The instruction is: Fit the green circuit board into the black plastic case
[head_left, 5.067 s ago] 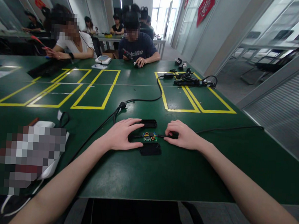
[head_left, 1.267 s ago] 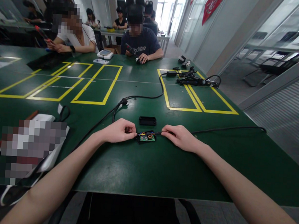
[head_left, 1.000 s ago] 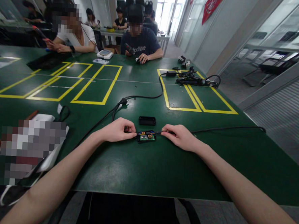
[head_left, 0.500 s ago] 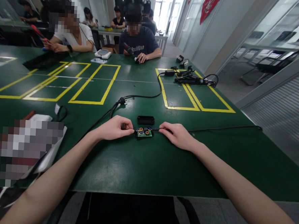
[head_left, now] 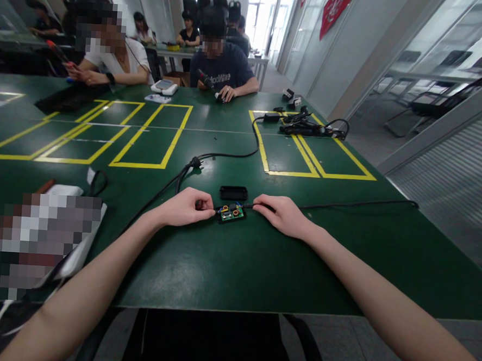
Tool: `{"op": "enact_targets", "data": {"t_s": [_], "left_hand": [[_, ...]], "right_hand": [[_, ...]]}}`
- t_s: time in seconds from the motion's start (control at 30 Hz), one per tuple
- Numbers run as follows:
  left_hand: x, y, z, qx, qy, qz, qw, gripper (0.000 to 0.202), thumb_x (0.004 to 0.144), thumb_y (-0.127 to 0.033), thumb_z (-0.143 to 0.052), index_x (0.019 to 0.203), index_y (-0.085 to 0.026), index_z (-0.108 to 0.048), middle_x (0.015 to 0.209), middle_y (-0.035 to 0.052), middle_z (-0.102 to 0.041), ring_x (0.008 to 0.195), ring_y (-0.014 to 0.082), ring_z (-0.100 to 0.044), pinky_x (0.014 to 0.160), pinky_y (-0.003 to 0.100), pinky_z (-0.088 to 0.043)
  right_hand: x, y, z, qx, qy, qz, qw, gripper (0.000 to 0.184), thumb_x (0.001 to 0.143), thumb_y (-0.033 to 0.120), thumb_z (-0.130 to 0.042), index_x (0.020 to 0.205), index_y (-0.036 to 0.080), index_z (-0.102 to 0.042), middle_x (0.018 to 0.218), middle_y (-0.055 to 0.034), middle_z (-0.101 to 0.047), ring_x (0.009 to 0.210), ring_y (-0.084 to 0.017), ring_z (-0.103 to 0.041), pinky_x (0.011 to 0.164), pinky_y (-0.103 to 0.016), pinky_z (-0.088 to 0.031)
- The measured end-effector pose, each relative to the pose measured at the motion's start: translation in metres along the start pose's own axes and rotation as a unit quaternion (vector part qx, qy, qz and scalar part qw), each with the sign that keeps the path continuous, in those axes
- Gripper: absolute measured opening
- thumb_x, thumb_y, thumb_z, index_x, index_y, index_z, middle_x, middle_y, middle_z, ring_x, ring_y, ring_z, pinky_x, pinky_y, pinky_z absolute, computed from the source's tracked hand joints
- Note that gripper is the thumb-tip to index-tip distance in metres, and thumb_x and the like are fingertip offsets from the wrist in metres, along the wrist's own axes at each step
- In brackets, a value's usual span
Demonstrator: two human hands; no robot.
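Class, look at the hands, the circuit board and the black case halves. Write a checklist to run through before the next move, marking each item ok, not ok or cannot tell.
1. Left hand pinching the left cable near the board: ok.
2. Right hand pinching the right cable: ok.
3. Circuit board over the lower case half: ok, with a dark edge showing beneath it.
4. Board fully seated in that half: cannot tell, too small to judge.
5. Loose case half clear of both hands: ok, lying apart, beyond the board.
6. Wire joints sound: cannot tell.
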State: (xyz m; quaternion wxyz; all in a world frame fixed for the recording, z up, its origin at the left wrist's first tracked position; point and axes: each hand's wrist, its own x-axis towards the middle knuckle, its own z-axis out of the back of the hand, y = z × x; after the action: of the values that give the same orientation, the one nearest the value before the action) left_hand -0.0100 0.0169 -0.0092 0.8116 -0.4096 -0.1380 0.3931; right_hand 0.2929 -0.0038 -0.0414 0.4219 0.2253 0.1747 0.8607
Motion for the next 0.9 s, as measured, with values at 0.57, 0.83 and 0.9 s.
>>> {"op": "enact_targets", "data": {"t_s": [0.57, 0.83, 0.9], "left_hand": [[-0.0016, -0.0007, 0.0001, 0.02, -0.001, -0.007, 1.0, 0.027, 0.085, -0.039, -0.064, 0.075, -0.014, -0.069, 0.061, -0.0024, -0.056, 0.056, 0.0106, -0.047, 0.055, 0.022, -0.036], [-0.0011, 0.0043, 0.0038, 0.055, -0.014, -0.036, 0.998, 0.029, 0.091, -0.04, -0.062, 0.086, -0.014, -0.075, 0.072, 0.0011, -0.066, 0.064, 0.0133, -0.054, 0.062, 0.024, -0.041], [-0.0008, 0.0056, 0.0052, 0.058, -0.009, -0.042, 0.997, 0.028, 0.092, -0.039, -0.062, 0.087, -0.015, -0.076, 0.076, 0.0021, -0.069, 0.068, 0.0141, -0.057, 0.065, 0.024, -0.042]], "right_hand": [[-0.0041, 0.0054, 0.0031, -0.025, 0.057, 0.007, 0.998, 0.026, 0.107, 0.036, -0.049, 0.101, 0.022, -0.07, 0.09, -0.0052, -0.076, 0.073, -0.019, -0.069, 0.069, -0.029, -0.048], [-0.006, 0.0011, 0.0068, -0.035, 0.072, 0.021, 0.997, 0.026, 0.107, 0.036, -0.049, 0.099, 0.021, -0.068, 0.085, -0.005, -0.074, 0.071, -0.019, -0.068, 0.068, -0.028, -0.045], [-0.0062, 0.0005, 0.0072, -0.027, 0.074, 0.02, 0.997, 0.025, 0.107, 0.036, -0.049, 0.098, 0.021, -0.067, 0.084, -0.0049, -0.074, 0.07, -0.018, -0.067, 0.068, -0.028, -0.044]]}}
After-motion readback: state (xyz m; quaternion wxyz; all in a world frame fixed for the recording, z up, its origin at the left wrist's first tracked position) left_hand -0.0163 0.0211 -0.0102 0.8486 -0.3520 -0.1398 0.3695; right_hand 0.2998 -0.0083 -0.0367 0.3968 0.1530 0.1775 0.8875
